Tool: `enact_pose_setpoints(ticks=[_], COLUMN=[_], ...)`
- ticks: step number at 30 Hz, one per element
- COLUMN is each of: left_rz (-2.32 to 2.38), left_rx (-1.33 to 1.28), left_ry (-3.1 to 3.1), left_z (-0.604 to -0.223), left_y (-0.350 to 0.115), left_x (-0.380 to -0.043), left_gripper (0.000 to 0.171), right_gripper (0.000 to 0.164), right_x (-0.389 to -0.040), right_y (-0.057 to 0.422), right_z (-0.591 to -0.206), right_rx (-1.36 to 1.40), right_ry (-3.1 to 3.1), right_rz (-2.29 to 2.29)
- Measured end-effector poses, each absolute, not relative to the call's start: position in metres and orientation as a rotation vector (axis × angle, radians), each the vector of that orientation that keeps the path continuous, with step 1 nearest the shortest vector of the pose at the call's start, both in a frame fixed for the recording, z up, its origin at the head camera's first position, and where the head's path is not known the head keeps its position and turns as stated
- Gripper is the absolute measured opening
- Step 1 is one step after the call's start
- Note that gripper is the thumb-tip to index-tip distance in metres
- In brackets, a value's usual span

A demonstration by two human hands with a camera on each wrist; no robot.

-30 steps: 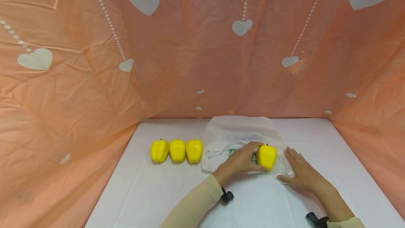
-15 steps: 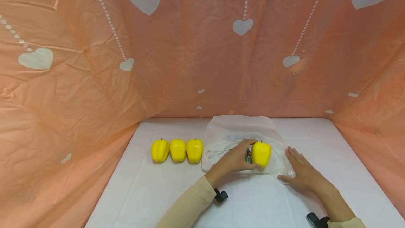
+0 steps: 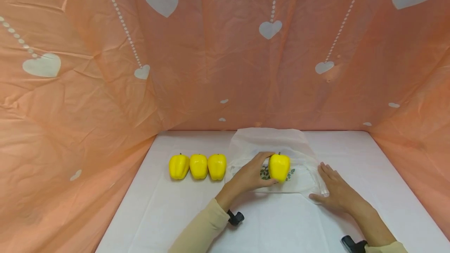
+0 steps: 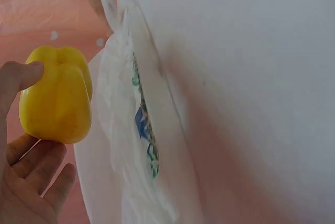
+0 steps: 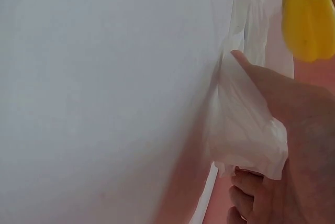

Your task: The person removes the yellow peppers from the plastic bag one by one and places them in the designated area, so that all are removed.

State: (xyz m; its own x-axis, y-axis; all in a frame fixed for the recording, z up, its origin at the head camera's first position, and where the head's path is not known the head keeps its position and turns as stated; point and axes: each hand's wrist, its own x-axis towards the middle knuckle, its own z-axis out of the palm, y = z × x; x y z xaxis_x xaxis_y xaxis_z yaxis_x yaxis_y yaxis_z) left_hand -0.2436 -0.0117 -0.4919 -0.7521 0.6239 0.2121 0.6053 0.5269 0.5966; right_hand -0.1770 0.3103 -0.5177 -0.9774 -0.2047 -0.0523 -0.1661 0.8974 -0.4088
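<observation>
My left hand (image 3: 247, 175) holds a yellow bell pepper (image 3: 280, 168) between thumb and fingertips, above a white plastic bag (image 3: 270, 139) that lies flat with a green print showing. In the left wrist view, the thumb lies on one side of the pepper (image 4: 57, 98) and the fingers support the other. At the bag's right edge rests my right hand (image 3: 335, 190), fingers extended and thumb spread apart. The right wrist view has the bag's edge (image 5: 246, 124) lying between that thumb and the fingers, which are partly hidden behind the plastic.
To the left of the bag, three more yellow bell peppers (image 3: 198, 166) stand in a row on the white tabletop (image 3: 158, 214). An orange curtain (image 3: 225, 61) with white hearts encloses the back and both sides.
My left hand has moved left across the bag with the bell pepper, uncovering more of the green print. The right hand stays at the bag's right edge.
</observation>
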Motion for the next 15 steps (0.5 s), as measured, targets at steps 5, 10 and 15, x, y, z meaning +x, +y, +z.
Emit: enact_pose_setpoints(ticks=[5,10,15], left_rz=[1.059,1.081,1.131], left_rx=[1.045,0.998,0.977], left_ry=[2.738,2.736,2.725], left_z=[-0.487,-0.481,-0.477], left_y=[-0.024,-0.039,-0.058], left_x=[-0.242,-0.242,-0.242], left_gripper=[0.085,0.086,0.086], right_gripper=[0.119,0.118,0.117], right_x=[-0.177,-0.177,-0.176], right_y=[0.311,0.311,0.31], right_z=[-0.518,-0.519,-0.519], right_rx=[-0.309,-0.34,-0.345], right_ry=[2.975,2.988,2.997], right_rz=[-0.651,-0.674,-0.676])
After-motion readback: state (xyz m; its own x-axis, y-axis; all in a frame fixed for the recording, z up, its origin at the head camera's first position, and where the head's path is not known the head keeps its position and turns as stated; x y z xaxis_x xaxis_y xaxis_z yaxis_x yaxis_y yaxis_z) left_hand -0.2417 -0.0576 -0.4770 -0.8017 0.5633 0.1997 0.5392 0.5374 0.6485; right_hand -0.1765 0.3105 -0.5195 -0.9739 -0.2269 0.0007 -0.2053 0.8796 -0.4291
